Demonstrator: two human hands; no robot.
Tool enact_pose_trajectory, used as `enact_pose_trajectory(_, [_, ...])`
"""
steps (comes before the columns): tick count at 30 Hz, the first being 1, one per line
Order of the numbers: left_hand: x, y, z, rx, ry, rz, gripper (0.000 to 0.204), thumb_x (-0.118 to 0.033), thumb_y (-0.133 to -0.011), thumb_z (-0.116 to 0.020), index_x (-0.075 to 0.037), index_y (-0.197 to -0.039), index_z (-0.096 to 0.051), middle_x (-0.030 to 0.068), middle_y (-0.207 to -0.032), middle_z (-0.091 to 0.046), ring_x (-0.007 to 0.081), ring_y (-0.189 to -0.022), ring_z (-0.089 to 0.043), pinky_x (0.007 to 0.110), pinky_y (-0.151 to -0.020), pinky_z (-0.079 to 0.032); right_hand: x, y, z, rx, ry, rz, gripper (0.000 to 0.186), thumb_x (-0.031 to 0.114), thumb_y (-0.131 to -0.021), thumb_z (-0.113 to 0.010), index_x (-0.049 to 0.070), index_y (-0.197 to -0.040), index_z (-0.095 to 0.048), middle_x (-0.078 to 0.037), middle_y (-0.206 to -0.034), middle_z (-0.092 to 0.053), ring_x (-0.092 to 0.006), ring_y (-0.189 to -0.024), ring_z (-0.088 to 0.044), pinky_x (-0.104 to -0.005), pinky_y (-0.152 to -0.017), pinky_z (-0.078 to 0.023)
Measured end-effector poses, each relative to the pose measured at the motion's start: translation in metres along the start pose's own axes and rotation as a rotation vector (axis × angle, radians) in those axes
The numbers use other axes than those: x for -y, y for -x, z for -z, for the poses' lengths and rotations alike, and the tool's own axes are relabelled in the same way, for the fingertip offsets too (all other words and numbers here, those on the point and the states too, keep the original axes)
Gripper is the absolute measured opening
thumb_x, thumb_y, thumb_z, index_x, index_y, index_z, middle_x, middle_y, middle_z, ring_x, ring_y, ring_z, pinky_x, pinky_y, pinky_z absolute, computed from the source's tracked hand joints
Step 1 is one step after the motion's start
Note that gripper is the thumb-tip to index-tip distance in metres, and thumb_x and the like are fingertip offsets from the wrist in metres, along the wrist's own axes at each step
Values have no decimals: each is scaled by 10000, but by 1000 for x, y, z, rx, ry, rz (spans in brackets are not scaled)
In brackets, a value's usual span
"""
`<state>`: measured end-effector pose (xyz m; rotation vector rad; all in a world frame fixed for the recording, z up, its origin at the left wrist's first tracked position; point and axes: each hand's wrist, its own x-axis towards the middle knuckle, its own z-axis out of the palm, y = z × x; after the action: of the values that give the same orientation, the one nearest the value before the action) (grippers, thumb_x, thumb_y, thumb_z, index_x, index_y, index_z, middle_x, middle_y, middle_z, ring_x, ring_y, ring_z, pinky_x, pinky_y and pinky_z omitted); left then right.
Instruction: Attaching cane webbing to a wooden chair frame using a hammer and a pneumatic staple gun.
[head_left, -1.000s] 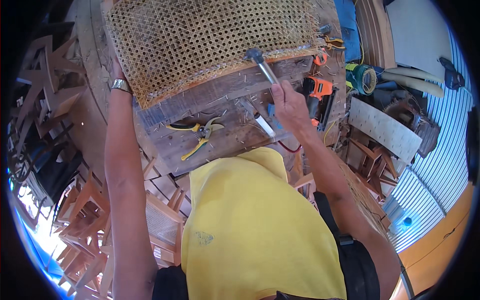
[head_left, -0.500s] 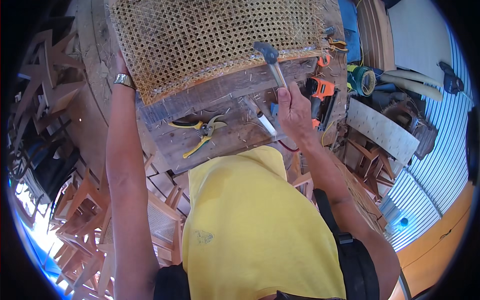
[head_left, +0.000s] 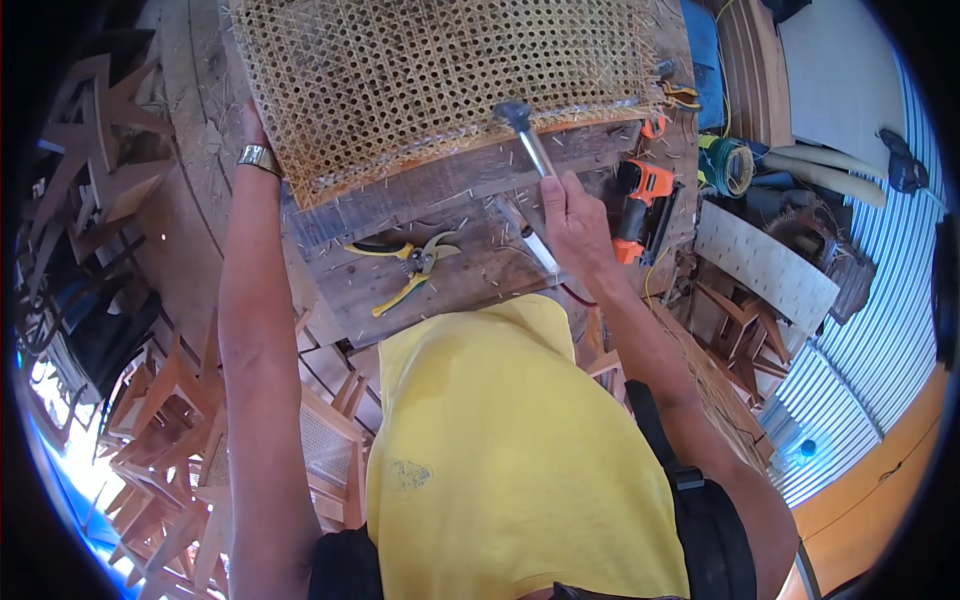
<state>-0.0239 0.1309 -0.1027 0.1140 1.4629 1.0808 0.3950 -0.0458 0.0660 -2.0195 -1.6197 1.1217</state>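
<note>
My right hand (head_left: 578, 225) is closed round the handle of a hammer (head_left: 535, 152). The dark hammer head is over the near edge of a woven cane panel (head_left: 440, 80); whether it touches cannot be told. Along that edge, a curved wooden rim shows under frayed cane ends. At the panel's left side is my left hand (head_left: 254, 126), below a metal watch; its fingers are hidden by the panel. Nearer me on the bench lie yellow-handled pruning shears (head_left: 412, 268) and a chisel-like tool with a pale section (head_left: 535, 245).
An orange and black nail gun (head_left: 645, 200) lies right of my right hand. Yellow-handled pliers (head_left: 682, 96) lie at the bench's right edge. Cane bits litter the wooden bench (head_left: 350, 300). Wooden chair frames (head_left: 165, 400) crowd the left; a perforated board (head_left: 765, 255) leans at right.
My right hand and the hammer have moved slightly left and toward me, still over the panel's near edge. My left hand stays at the panel's left side.
</note>
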Motion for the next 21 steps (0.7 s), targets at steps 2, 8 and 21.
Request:
enact_pose_trajectory(2, [2, -2, 3, 35, 14, 40, 468, -413, -954, -443, -26, -1149, -618, 111, -976, -692, 245, -761, -674, 386, -637, -560, 4, 6, 6, -21, -109, -6, 336, 311, -1021, -458, 13, -865, -469, -144, -609, -459, -231, -532, -447, -361, -527, -406])
enact_pose_trajectory(8, [2, 1, 0, -26, -36, -10, 451, -386, -961, -444, -26, -1174, -613, 114, -984, -693, 243, -799, -681, 388, -655, -568, 7, 3, -1, 23, 40, -45, 337, 310, -1027, -447, 18, -862, -470, -112, -597, -430, -168, -543, -420, -331, -519, -395])
enact_pose_trajectory(21, [-1, 17, -12, 62, 16, 45, 487, -462, -944, -450, -55, -1147, -625, 104, -981, -698, 240, -748, -675, 393, -604, -556, 13, -10, -6, -6, 160, 141, 352, 327, -1025, -439, 26, -849, -484, -143, -632, -535, -240, -545, -541, -374, -535, -437])
